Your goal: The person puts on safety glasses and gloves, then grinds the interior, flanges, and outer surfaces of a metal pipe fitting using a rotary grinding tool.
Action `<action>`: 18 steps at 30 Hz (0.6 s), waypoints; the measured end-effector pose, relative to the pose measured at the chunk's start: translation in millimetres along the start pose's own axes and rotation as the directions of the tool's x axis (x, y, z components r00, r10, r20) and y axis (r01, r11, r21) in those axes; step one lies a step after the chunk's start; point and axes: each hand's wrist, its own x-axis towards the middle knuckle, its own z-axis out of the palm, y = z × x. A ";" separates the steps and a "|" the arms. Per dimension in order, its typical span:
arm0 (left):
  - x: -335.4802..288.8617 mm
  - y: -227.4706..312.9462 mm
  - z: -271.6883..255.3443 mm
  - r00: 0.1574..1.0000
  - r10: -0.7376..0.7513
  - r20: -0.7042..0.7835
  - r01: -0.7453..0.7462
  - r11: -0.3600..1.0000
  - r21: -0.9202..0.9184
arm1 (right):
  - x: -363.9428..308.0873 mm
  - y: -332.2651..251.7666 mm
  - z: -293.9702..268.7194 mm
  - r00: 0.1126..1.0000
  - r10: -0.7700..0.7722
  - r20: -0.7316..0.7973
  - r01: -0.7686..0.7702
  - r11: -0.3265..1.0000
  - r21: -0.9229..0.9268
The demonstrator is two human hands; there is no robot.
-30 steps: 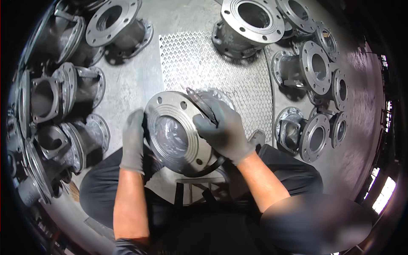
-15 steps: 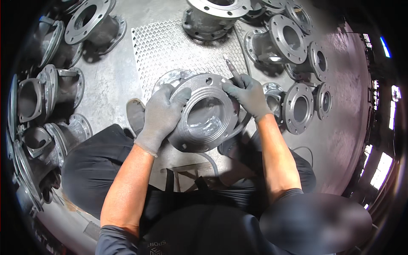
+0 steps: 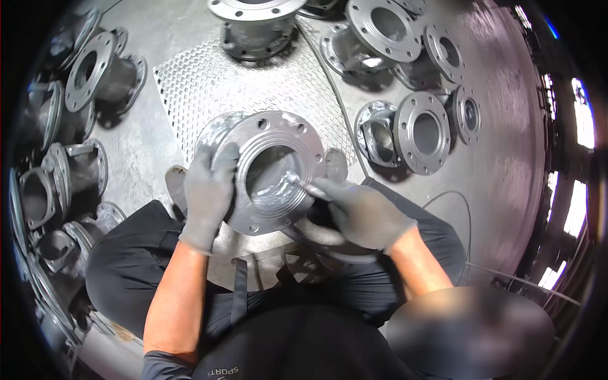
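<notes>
A grey flanged metal casting [image 3: 278,123] rests between my knees, its round flange with bolt holes facing up toward me. My gloved left hand [image 3: 210,193] grips the left edge of this flange, thumb on the face. In my gloved right hand [image 3: 367,212] is a slim pen-shaped grinder [image 3: 310,188], pointing left. Its tip reaches over the right rim of the bore, by a bright rough patch on the inner wall. Whether the tip touches metal I cannot tell. Part of the casting's body is hidden behind the flange.
A perforated metal plate [image 3: 190,82] lies on the floor beyond the casting. Several flanged castings stand left and right, including one [image 3: 425,133] at the right. Another casting [image 3: 253,31] stands at the plate's far edge. A thin cable [image 3: 465,209] curves beside my right knee.
My right hand has left the flange's upper right edge and brought the grinder down to the bore, turning its tip from away to leftward. The casting has shifted left in view and turned.
</notes>
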 end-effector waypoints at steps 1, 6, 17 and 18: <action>-1.5 2.1 1.7 0.999 -0.030 0.035 0.032 0.999 -0.043 | 1.7 1.0 4.5 1.000 0.026 -0.017 -0.026 1.000 0.012; -9.5 -35.8 -7.4 0.999 -0.054 0.004 0.054 0.996 -0.066 | 48.1 3.3 24.7 0.940 -0.269 0.211 0.319 0.913 -0.255; -28.5 -21.5 -0.6 0.997 -0.074 -0.004 0.069 0.949 -0.307 | 109.7 -35.4 32.3 0.895 0.018 0.447 0.164 0.917 -0.365; -29.3 -23.0 0.9 0.998 -0.044 -0.039 0.031 0.958 -0.285 | 109.0 -37.6 29.9 0.899 0.032 0.436 0.119 0.942 -0.314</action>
